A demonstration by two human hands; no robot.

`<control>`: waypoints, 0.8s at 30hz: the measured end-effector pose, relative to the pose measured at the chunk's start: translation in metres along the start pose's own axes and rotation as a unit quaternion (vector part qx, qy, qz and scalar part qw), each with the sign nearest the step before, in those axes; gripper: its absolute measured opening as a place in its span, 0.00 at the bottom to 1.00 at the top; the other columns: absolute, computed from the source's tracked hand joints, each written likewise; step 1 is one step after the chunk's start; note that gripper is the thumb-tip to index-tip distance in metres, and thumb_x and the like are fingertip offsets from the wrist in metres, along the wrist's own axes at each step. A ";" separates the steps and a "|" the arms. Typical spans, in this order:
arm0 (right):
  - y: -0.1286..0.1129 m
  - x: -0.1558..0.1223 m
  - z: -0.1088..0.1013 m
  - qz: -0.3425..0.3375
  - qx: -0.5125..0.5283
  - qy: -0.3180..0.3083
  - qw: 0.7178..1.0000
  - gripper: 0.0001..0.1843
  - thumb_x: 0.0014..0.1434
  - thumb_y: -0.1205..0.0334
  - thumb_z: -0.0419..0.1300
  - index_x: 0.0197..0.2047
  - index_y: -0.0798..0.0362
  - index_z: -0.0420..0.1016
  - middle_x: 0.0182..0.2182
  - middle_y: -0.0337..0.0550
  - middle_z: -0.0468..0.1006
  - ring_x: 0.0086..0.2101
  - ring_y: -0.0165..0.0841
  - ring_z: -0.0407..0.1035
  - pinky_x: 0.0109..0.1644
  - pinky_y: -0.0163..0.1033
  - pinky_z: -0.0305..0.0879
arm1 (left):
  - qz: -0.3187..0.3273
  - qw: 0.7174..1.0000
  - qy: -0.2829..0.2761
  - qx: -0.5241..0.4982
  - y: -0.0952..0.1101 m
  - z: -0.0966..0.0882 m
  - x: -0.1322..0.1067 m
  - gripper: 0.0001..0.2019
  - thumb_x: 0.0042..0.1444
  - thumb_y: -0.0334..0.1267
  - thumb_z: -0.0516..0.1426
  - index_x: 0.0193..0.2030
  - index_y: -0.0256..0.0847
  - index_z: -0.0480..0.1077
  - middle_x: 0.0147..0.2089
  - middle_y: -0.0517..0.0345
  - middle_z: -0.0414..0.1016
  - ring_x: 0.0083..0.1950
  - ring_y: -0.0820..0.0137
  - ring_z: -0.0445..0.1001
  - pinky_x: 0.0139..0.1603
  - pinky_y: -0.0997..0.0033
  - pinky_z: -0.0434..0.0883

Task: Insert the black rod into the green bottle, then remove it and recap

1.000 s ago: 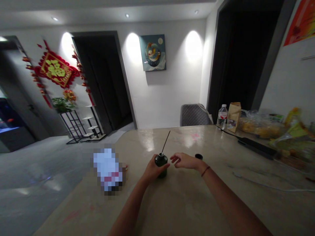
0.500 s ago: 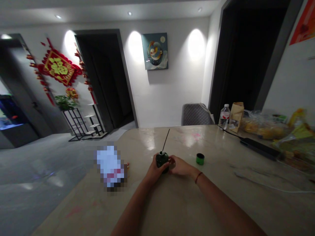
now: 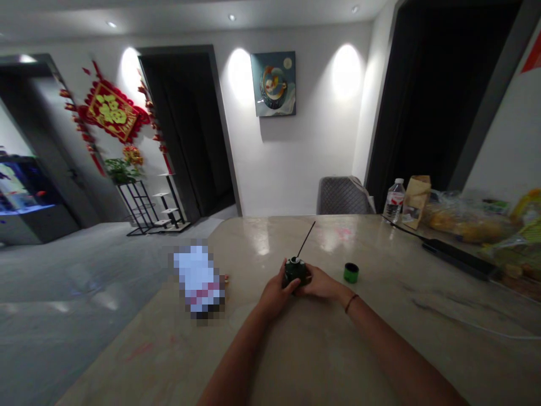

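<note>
A small dark green bottle (image 3: 295,269) stands on the beige stone table (image 3: 321,349), with a thin black stick (image 3: 306,239) rising from its neck and leaning to the right. My left hand (image 3: 276,293) grips the bottle from the left, fingers wrapped round it. From the right, my right hand (image 3: 319,283) closes on the same bottle, a thin band on its wrist. A small green cap (image 3: 350,273) sits on the table just right of my right hand.
A blurred white item (image 3: 198,280) lies on the table to the left. Along the right edge are a water bottle (image 3: 394,201), a brown paper bag (image 3: 415,193), plastic food bags (image 3: 469,217) and a black bar (image 3: 454,254). A grey chair (image 3: 343,195) stands behind.
My right hand came in from above the table and closed on the bottle beside my left hand. The view shifted, so the bottle and cap appear further right.
</note>
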State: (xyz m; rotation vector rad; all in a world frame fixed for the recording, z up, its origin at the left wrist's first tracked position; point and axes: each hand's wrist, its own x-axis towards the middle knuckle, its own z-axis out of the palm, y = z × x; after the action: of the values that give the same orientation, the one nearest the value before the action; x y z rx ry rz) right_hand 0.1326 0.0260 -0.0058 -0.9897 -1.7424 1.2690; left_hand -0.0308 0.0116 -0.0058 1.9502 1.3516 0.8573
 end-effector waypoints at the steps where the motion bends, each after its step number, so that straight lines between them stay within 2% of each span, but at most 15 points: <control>1: -0.001 -0.001 -0.002 0.000 -0.004 0.001 1.000 0.31 0.35 0.65 0.66 0.46 0.55 0.65 0.40 0.45 0.75 0.39 0.39 0.70 0.43 0.43 0.67 | 0.014 1.000 -0.004 0.020 0.001 0.000 -0.001 0.30 0.53 0.50 0.50 0.62 0.44 0.49 0.54 0.55 0.68 0.53 0.65 0.67 0.53 0.68 0.62; 4: -0.001 -0.002 -0.010 -0.002 -0.026 0.017 1.000 0.30 0.36 0.65 0.66 0.45 0.55 0.66 0.42 0.45 0.75 0.40 0.38 0.70 0.46 0.44 0.66 | 0.062 0.995 -0.007 0.083 0.004 0.000 -0.003 0.21 0.56 0.47 0.46 0.55 0.45 0.61 0.52 0.58 0.70 0.51 0.67 0.68 0.52 0.70 0.63; 6: 0.000 -0.003 -0.016 0.001 -0.041 0.032 0.999 0.28 0.37 0.64 0.66 0.44 0.55 0.66 0.42 0.46 0.74 0.40 0.38 0.70 0.47 0.44 0.65 | 0.080 0.988 -0.002 0.130 0.004 0.001 -0.004 0.19 0.57 0.44 0.44 0.53 0.45 0.64 0.53 0.58 0.69 0.53 0.68 0.66 0.55 0.70 0.61; 10: 0.006 -0.002 -0.022 0.012 -0.056 0.058 0.997 0.28 0.37 0.65 0.66 0.44 0.56 0.66 0.42 0.48 0.74 0.40 0.38 0.71 0.48 0.45 0.64 | 0.086 0.977 0.010 0.196 0.002 0.004 -0.004 0.19 0.58 0.39 0.43 0.54 0.43 0.64 0.55 0.57 0.66 0.56 0.70 0.64 0.59 0.70 0.57; 14: 0.010 -0.002 -0.023 0.013 -0.046 0.052 0.997 0.29 0.38 0.65 0.65 0.46 0.55 0.65 0.44 0.48 0.74 0.42 0.38 0.70 0.48 0.44 0.64 | 0.086 0.970 0.009 0.225 0.002 0.006 -0.006 0.19 0.58 0.38 0.42 0.54 0.45 0.63 0.55 0.58 0.67 0.56 0.70 0.63 0.60 0.69 0.57; 20: 0.011 -0.005 -0.024 -0.001 -0.107 0.071 0.992 0.29 0.37 0.65 0.65 0.46 0.55 0.66 0.43 0.47 0.74 0.44 0.40 0.68 0.52 0.45 0.61 | 0.042 0.954 0.008 0.298 0.008 0.007 -0.010 0.19 0.58 0.38 0.42 0.54 0.43 0.63 0.59 0.55 0.62 0.60 0.66 0.58 0.62 0.62 0.52; 24: 0.019 -0.001 -0.025 -0.006 -0.112 0.074 0.991 0.31 0.36 0.67 0.65 0.47 0.56 0.65 0.44 0.47 0.73 0.44 0.39 0.68 0.51 0.42 0.61 | 0.035 0.950 0.011 0.310 0.010 0.008 -0.012 0.20 0.58 0.38 0.41 0.55 0.43 0.62 0.60 0.54 0.60 0.61 0.65 0.57 0.62 0.61 0.51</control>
State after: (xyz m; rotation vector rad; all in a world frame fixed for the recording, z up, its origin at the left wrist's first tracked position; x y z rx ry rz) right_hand 0.1585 0.0392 -0.0185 -1.1682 -1.7987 0.9793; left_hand -0.0223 -0.0031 -0.0048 2.4707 1.7182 0.5135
